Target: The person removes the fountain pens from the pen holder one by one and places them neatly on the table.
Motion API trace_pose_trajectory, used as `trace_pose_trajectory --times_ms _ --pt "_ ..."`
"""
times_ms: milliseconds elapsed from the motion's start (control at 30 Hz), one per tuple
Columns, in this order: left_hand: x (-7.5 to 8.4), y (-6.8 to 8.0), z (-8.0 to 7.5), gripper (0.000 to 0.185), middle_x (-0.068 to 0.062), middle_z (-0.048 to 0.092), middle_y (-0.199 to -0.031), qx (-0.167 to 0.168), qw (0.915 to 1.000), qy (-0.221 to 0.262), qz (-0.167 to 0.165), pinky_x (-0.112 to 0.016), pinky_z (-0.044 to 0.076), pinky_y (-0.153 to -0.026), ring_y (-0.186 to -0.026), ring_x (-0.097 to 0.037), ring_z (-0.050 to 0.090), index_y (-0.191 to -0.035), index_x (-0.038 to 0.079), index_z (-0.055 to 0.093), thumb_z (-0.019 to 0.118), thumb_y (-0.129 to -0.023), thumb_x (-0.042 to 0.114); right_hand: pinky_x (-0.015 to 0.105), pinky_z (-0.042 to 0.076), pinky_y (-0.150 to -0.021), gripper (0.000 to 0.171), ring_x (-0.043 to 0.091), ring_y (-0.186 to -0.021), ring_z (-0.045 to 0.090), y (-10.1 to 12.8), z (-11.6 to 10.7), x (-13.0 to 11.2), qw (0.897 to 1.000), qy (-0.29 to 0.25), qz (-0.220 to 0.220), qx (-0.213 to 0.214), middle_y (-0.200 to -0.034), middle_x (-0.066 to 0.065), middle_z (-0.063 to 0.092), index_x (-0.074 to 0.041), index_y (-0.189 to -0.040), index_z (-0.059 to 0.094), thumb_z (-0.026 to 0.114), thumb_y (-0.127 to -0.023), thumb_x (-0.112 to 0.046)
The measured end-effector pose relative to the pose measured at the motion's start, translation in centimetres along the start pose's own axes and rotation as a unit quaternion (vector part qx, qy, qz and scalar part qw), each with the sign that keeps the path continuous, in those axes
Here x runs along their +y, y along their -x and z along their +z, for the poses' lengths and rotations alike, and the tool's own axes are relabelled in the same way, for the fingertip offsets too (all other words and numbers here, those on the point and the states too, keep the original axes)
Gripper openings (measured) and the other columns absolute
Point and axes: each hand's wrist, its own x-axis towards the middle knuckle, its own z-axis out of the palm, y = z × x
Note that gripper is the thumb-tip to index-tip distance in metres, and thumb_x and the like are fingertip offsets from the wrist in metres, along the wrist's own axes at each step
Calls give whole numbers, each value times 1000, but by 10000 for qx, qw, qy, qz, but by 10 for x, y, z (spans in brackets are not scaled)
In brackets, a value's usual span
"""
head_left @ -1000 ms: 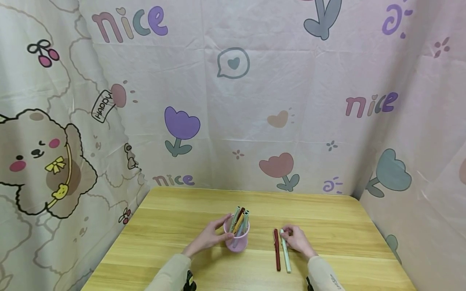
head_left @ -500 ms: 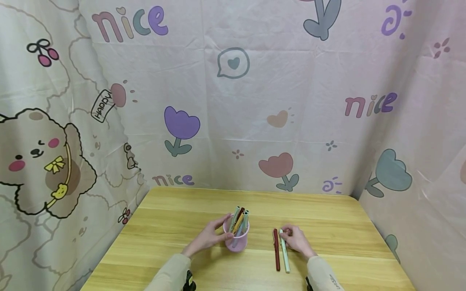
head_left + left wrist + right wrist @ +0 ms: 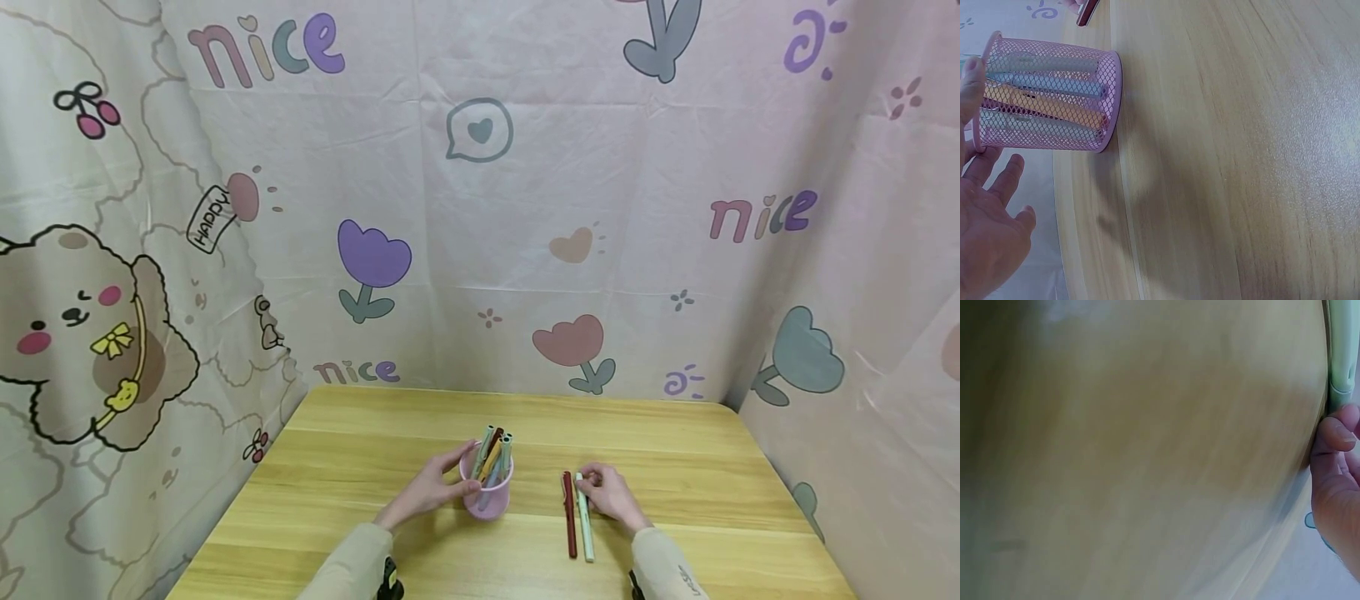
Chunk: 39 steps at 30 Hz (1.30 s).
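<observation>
Head view: a person sits at the near edge of a wooden table with both hands out.
Left hand: fingers curl round the side of a pink mesh cup, thumb at its rim.
Cup: upright near the middle of the table, packed with pens.
Right hand: fingertips pinch the far end of a pale green pen lying flat on the table.
Red pen: flat just beside the green one, on the cup's side, roughly parallel to it.
Backdrop: pink cartoon cloth hangs behind the far edge and both sides.
</observation>
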Motion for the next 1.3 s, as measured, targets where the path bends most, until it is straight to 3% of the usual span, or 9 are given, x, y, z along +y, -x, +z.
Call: trace_pose_trajectory --times_ms 1300 --pt "-1 -1 0 79 -28 37 -157 16 10000 12 14 -70 31 -117 -142 -53 38 -153 -5 33 71 -94 30 16 43 -44 21 14 -56 54 5 -1 -5 9999 -40 125 28 -81 8 61 7 -113 63 63 -95 -3"
